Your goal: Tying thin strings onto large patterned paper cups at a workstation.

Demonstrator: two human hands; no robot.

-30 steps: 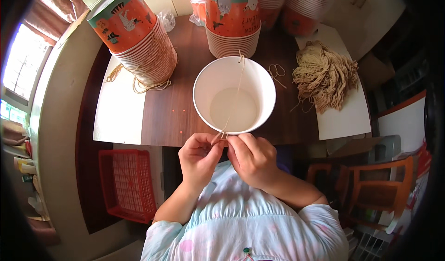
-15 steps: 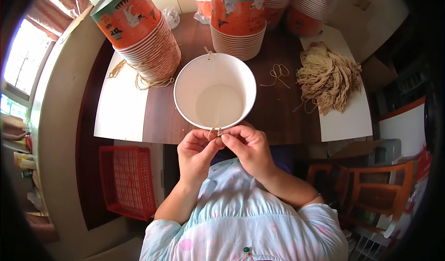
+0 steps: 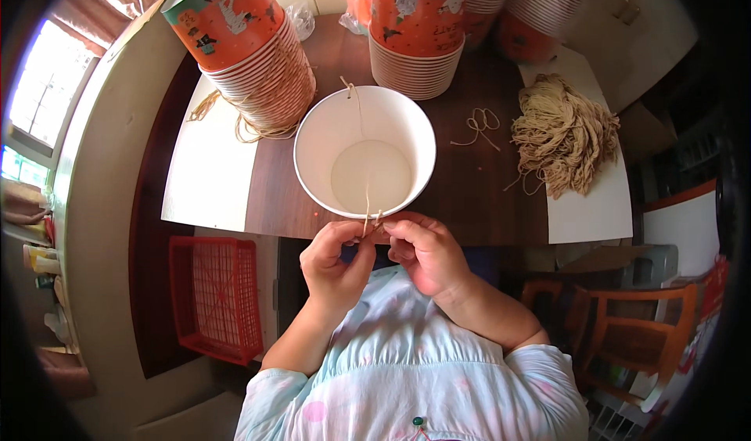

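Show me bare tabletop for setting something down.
Free: left white panel, before the string-wrapped stack; brown tabletop between white bucket and string heap, near the front edge. Crowded: the back, with bucket stacks, and around left hand, right hand.

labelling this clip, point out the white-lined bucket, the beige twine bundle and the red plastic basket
White-lined bucket (image 3: 397, 124), head view, on its inner wall.
Beige twine bundle (image 3: 565, 134), head view, mid-heap.
Red plastic basket (image 3: 213, 284), head view, on its lattice.

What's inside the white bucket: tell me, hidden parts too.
Inside the white bucket, its pale round bottom shows, with thin tan string at the far wall and near rim. The fingers hide some string there.
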